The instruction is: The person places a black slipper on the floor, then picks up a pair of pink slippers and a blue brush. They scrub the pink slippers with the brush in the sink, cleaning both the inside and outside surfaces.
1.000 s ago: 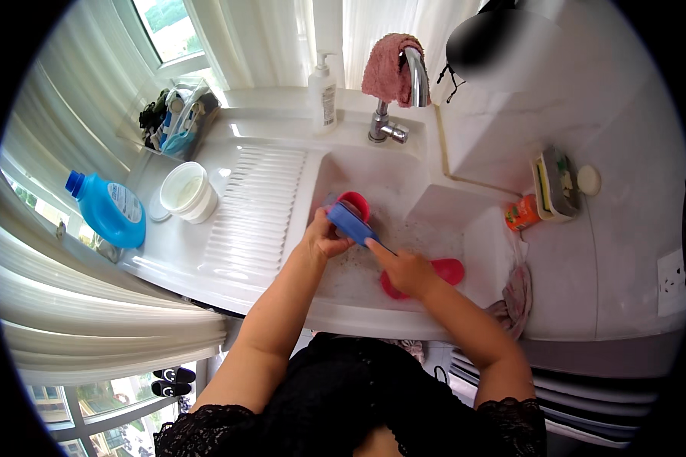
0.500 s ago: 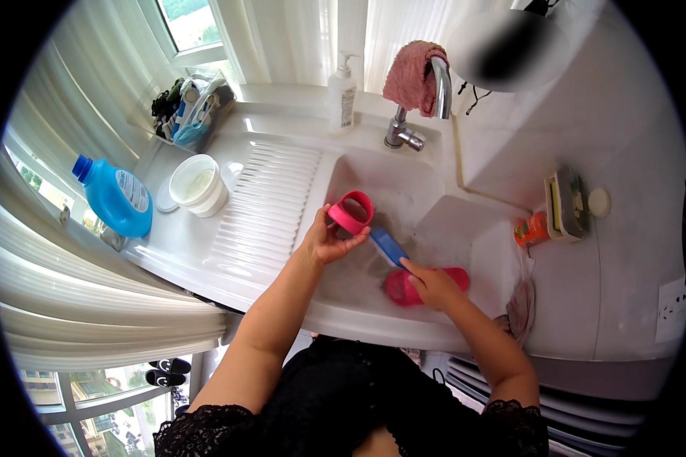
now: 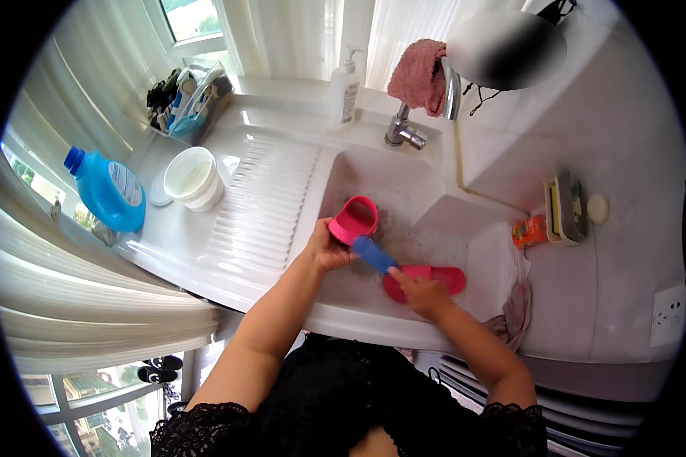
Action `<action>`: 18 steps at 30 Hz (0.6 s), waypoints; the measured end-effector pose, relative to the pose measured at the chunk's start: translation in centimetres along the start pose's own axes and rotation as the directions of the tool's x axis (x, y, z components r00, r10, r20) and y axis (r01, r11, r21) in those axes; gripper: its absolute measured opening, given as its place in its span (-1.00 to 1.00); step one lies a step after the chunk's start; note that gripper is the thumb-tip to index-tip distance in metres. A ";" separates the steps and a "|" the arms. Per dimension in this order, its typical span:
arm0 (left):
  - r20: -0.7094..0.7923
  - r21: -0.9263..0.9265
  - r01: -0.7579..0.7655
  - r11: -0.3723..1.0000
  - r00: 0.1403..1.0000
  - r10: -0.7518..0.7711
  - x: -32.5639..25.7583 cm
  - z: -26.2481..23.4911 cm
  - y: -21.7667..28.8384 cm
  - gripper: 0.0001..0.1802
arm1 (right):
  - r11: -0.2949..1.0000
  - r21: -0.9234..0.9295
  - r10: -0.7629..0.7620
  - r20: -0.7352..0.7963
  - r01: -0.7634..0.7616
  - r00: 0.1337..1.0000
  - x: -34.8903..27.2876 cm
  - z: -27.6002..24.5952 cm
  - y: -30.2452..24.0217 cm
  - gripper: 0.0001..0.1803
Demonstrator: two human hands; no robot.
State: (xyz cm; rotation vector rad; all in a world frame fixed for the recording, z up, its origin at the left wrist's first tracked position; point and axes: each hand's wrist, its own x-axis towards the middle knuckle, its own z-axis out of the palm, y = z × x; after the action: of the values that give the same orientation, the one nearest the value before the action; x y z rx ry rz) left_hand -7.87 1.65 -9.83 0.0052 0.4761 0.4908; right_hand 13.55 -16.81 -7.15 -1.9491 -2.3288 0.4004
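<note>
My left hand (image 3: 329,247) is closed around a pink slipper (image 3: 353,218), held up over the sink basin (image 3: 385,171) with its strap opening facing me. In my right hand (image 3: 428,295) is a blue scrubbing brush (image 3: 374,256), gripped by its near end. The brush's far end meets the lower edge of the held slipper; its bristles cannot be made out. A second pink slipper (image 3: 448,280) lies in the basin, partly hidden behind my right hand.
Left of the basin, a ribbed washboard (image 3: 263,194) adjoins a white tub (image 3: 194,180) and a blue detergent bottle (image 3: 110,194). Behind stand a pump bottle (image 3: 344,95) and a tap (image 3: 405,135) draped with a pink cloth (image 3: 419,76). An orange container (image 3: 529,231) sits right.
The slipper in my left hand has turned, its opening now facing more toward me. The brush has moved left against it. My right hand has shifted slightly left.
</note>
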 end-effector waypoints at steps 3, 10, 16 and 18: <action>-0.095 0.119 0.084 0.989 0.993 -0.073 -1.0 0.7 -0.4 -0.48 | 0.980 0.182 0.099 -0.094 -0.081 0.991 -0.8 1.8 3.3 -0.51; -0.202 0.089 0.009 0.996 0.979 0.009 0.1 -0.9 -0.5 -0.45 | 0.907 0.219 0.326 0.176 -0.360 0.929 2.5 6.9 6.3 -0.53; -0.228 0.193 -0.009 0.981 0.972 0.054 0.9 -2.3 0.0 -0.55 | 0.866 0.362 0.335 0.094 -0.345 0.938 0.1 -2.6 -1.7 -0.49; -0.256 0.184 -0.035 0.982 0.963 0.082 2.4 -4.0 -0.1 -0.58 | 0.889 0.343 0.301 0.066 -0.305 0.951 0.1 -3.8 -4.5 -0.47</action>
State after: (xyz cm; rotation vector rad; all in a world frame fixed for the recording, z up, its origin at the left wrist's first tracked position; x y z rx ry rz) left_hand -7.76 2.22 -14.49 0.1280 0.7817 0.5081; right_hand 10.12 -16.90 -2.38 -2.1214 -1.7945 0.7900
